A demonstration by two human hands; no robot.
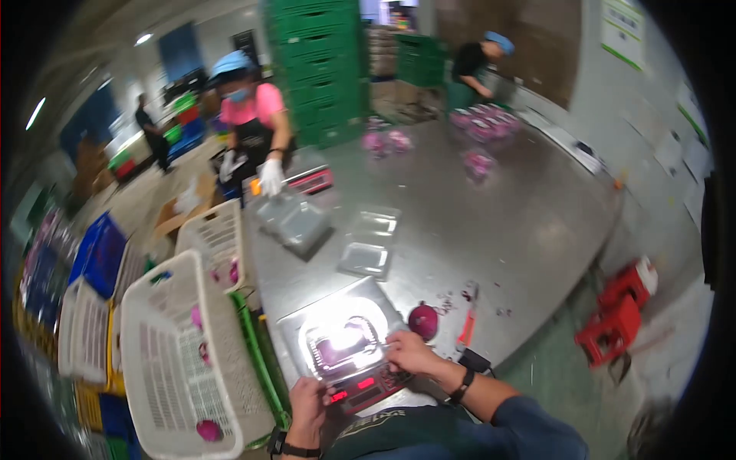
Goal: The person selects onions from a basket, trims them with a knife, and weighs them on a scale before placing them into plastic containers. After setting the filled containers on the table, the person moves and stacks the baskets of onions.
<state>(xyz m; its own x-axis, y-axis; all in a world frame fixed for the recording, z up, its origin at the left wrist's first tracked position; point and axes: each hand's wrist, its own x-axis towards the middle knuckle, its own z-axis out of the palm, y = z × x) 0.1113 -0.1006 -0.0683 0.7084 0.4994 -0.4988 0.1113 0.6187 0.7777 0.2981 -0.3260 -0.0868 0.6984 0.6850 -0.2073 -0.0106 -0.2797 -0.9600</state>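
A digital scale (360, 389) with a metal pan and lit red digits stands on the table in front of me. On its pan lies a clear plastic container (337, 343), mostly washed out by glare, with something purplish inside. My left hand (308, 400) is at the scale's front left corner, its fingers curled closed; what they hold, if anything, is hidden. At the pan's right edge, near the container, my right hand (411, 354) has its fingers bent together. A red onion (423, 320) sits just beyond that hand, and a knife with an orange handle (467, 326) lies farther right.
Clear empty containers (368, 244) and a stack of them (295, 222) are ahead. White baskets (172, 360) holding a few onions stand left. A gloved co-worker (257, 115) reaches over the stack; another person (479, 69) works by packed onions (484, 123) at the far end.
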